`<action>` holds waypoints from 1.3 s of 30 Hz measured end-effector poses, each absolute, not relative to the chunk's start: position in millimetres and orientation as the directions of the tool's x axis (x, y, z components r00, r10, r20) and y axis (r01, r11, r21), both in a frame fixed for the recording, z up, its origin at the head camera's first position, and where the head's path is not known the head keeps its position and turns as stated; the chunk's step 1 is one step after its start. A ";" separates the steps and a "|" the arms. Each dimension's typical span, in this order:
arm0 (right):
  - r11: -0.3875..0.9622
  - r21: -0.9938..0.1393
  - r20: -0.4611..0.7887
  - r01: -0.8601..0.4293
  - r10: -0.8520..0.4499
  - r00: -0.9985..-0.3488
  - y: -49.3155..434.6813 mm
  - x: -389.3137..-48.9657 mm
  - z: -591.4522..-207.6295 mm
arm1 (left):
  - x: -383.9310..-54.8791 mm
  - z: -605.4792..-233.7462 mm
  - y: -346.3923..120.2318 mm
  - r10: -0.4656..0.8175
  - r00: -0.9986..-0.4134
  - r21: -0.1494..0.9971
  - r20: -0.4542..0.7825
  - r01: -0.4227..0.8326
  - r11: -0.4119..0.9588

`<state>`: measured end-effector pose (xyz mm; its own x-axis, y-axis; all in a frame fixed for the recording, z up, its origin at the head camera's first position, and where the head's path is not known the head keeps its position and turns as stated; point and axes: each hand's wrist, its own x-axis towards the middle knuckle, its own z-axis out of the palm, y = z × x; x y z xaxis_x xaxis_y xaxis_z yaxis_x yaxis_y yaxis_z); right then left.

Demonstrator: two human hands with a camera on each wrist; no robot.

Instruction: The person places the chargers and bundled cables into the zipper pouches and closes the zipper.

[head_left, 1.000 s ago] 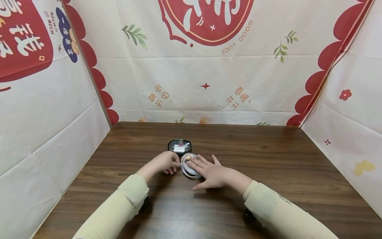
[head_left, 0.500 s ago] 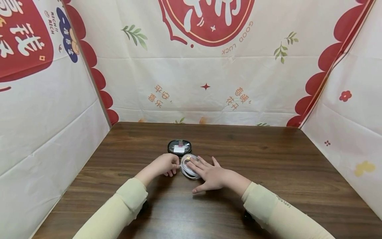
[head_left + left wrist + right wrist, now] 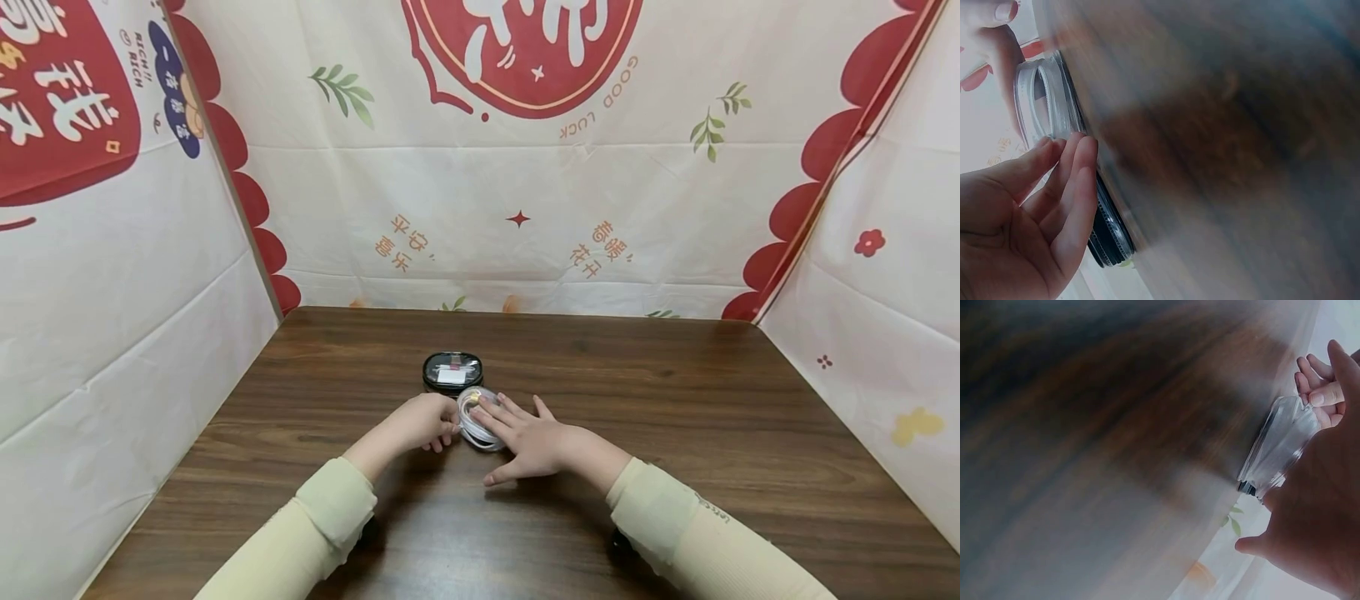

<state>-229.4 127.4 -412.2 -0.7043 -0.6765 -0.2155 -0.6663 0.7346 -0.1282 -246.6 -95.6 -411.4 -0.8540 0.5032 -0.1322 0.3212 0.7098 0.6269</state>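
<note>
A small round clear zip pouch (image 3: 468, 425) with coiled white cable inside lies on the brown table. My right hand (image 3: 528, 437) rests flat across its right side, fingers spread. At its left edge, my left hand (image 3: 422, 423) pinches between thumb and index finger. The left wrist view shows these fingertips on the edge of the clear pouch (image 3: 1054, 94); the tiny part between them is hidden. Just behind sits a black-edged oval zip pouch (image 3: 452, 372) with a see-through top and a white label. In the right wrist view, the clear pouch (image 3: 1282, 447) stands under my palm.
The wood-grain table (image 3: 637, 375) reaches back to a white printed cloth (image 3: 465, 183). Cloth walls also rise along the left and right sides. Both forearms wear pale yellow sleeves (image 3: 322, 508).
My left hand has shifted slightly toward me and closer in against the clear pouch's left edge. The right hand and both pouches keep their places.
</note>
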 end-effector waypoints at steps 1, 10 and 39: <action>0.734 -0.131 -0.215 -0.666 -0.677 -0.704 127.6 -229.5 -412.4 | -246.1 -411.5 -94.8 0.504 -0.853 0.631 -0.135 0.319 0.708; 0.739 -0.136 -0.224 -0.660 -0.671 -0.707 129.5 -229.4 -408.6 | -244.0 -413.0 -90.6 0.522 -0.841 0.668 -0.144 0.307 0.678; 0.707 -0.156 -0.104 -0.689 -0.706 -0.701 143.6 -241.5 -397.5 | -263.4 -412.3 -86.1 0.417 -0.899 0.659 -0.131 0.236 0.715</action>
<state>-241.5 143.6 -397.5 -0.7006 -0.7059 -0.1038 -0.6895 0.7072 -0.1562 -263.4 -86.1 -412.3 -0.8994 0.4172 -0.1308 0.2357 0.7146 0.6586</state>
